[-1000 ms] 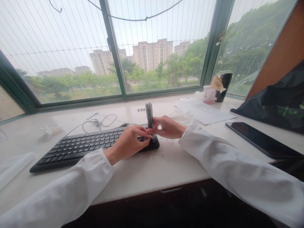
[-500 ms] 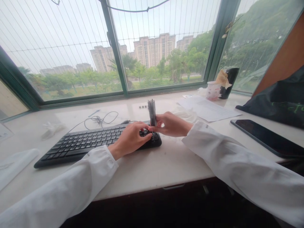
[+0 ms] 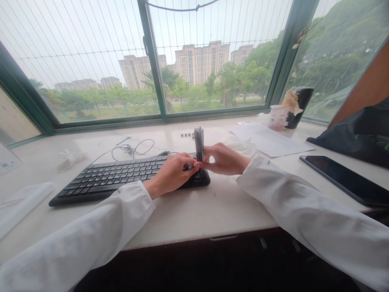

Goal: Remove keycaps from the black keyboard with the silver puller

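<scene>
A black keyboard (image 3: 121, 176) lies on the white desk (image 3: 197, 211) under the window. My right hand (image 3: 225, 159) is closed round a slim clear and dark tool (image 3: 199, 144), held upright over the keyboard's right end. My left hand (image 3: 172, 175) rests on the right-hand keys, its fingertips pinched on a small dark piece (image 3: 188, 166) at the tool's lower end. I cannot make out what that piece is. Both arms wear white sleeves.
A coiled cable (image 3: 132, 148) and several small dark bits (image 3: 184, 134) lie behind the keyboard. Papers (image 3: 269, 140), a cup (image 3: 276, 117) and a black container (image 3: 299, 105) stand at the back right. A dark tablet (image 3: 343, 178) and black bag (image 3: 358, 136) lie right; white packaging (image 3: 21, 205) left.
Both hands stay at the keyboard's right end with the tool upright. The view has shifted slightly, and my left fingertips now pinch a small dark piece just above the keys.
</scene>
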Demonstrator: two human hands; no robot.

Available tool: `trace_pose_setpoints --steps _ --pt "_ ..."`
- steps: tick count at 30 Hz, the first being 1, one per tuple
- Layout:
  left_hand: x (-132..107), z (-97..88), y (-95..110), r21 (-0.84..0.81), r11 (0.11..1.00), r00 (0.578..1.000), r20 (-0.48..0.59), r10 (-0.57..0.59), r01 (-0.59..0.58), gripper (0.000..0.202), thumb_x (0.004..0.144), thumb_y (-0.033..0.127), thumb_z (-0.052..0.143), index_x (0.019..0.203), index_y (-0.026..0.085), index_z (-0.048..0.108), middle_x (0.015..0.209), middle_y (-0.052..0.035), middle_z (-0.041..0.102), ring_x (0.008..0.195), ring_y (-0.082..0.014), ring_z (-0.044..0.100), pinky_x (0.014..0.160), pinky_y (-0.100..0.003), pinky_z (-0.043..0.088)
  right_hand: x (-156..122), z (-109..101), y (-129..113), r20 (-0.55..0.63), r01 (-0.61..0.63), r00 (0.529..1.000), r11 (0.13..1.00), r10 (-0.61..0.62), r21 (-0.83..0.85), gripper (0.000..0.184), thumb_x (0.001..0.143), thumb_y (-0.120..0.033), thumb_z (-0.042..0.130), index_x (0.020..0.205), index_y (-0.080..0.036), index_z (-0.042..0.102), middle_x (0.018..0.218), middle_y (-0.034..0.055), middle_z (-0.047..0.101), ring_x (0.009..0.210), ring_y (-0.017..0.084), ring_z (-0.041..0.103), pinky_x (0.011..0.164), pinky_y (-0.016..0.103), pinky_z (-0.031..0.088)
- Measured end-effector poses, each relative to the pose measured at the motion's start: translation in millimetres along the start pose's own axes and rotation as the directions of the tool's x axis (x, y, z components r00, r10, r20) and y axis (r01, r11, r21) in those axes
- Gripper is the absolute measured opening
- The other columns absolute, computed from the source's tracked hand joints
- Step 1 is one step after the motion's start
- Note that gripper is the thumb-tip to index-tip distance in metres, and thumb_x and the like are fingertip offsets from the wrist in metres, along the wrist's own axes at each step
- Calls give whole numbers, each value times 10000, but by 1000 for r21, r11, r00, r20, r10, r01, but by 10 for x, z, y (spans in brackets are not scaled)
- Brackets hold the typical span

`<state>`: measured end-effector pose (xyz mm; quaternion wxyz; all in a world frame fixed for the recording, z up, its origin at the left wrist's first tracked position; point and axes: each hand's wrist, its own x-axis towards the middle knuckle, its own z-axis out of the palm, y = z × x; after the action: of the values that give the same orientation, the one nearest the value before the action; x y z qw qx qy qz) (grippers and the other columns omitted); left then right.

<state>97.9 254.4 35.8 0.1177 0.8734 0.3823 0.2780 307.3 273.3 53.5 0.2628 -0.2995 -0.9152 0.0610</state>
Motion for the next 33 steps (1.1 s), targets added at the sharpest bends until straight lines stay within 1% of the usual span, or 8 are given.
trace_pose_setpoints --steps 5,9,15,20,27,33 --pt "8 8 -4 1 1000 1000 -5 3 -3 204 911 312 566 817 212 716 928 -24 690 829 -163 617 792 -285 449 0 8 9 2 4 1000 1000 -4 14 268 907 -429 576 913 -170 646 694 5 685 640 139 652 614 216 432" --pt "12 8 -11 17 1000 1000 1 7 -7 235 927 343 542 841 212 717 938 -34 687 845 -172 617 800 -287 454 -4 16 25 7 13 1000 1000 -13 0 275 916 -431 566 948 -168 641 732 19 698 664 153 661 631 226 438" --pt "34 -2 -33 47 999 1000 20 20 -21 273 945 392 505 964 235 728 930 -38 668 831 -170 613 806 -291 463 -1 13 32 -1 34 999 999 -34 -3 229 910 -390 582 944 -168 630 726 14 691 657 147 658 632 219 434" --pt "37 -6 -36 67 997 999 33 23 -26 276 952 389 495 1027 252 723 903 -31 655 805 -162 599 780 -288 460 2 14 25 -3 38 999 999 -37 14 220 907 -383 584 936 -170 633 703 4 677 638 138 647 621 215 427" --pt "25 -13 -23 63 997 999 19 35 -37 278 945 407 504 993 242 723 912 -41 664 838 -168 614 812 -286 477 -5 10 28 24 39 999 998 -40 52 229 916 -395 566 956 -180 636 740 6 688 676 147 654 657 230 437" --pt "40 -19 -27 39 998 998 8 58 -58 264 933 400 522 976 240 726 919 -43 674 833 -168 619 815 -285 487 0 8 34 24 44 999 998 -45 41 267 921 -437 555 954 -184 632 735 10 683 668 149 644 651 233 432"
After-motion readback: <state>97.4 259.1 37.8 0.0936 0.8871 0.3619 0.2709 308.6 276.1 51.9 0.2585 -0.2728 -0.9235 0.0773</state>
